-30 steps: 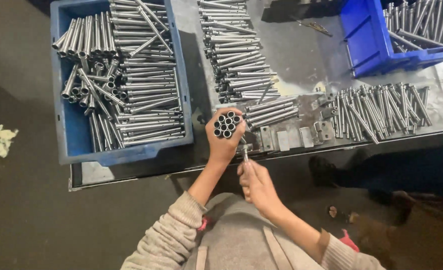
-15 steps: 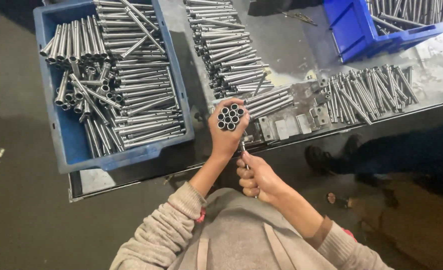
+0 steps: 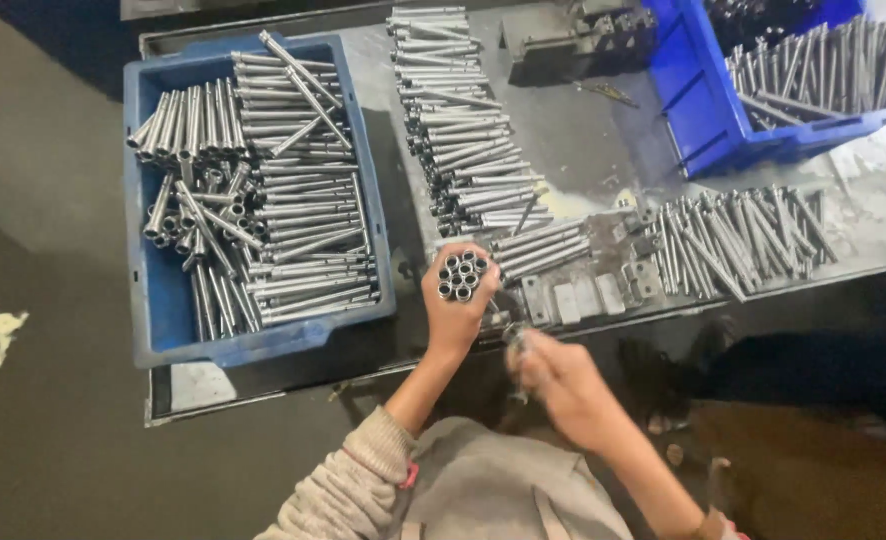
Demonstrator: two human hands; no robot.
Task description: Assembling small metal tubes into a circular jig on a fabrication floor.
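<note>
Steel tube bundle [image 3: 462, 276]: sitting upright in the left hand, open ends facing the camera, just in front of the bench edge.
Left hand [image 3: 455, 300]: closing tightly around the bundle, fingers wrapping its sides.
Right hand [image 3: 555, 378]: hovering nearer than the bundle and to its right, blurred, fingers curling around something small; what it is cannot be told.
Bench [image 3: 583, 150]: carrying everything beyond the bundle, its front edge lying just behind the bundle.
Flat metal plates [image 3: 575, 298]: lying on the bench edge, just right of the bundle.
Loose tube row [image 3: 463, 130]: stretching away directly behind the bundle.
Tube pile [image 3: 738, 235]: spreading out well right of the bundle.
Blue bin [image 3: 253, 190]: sitting left of the bundle, holding stacked tubes.
Second blue bin [image 3: 773, 90]: standing far right of the bundle, holding more tubes.
</note>
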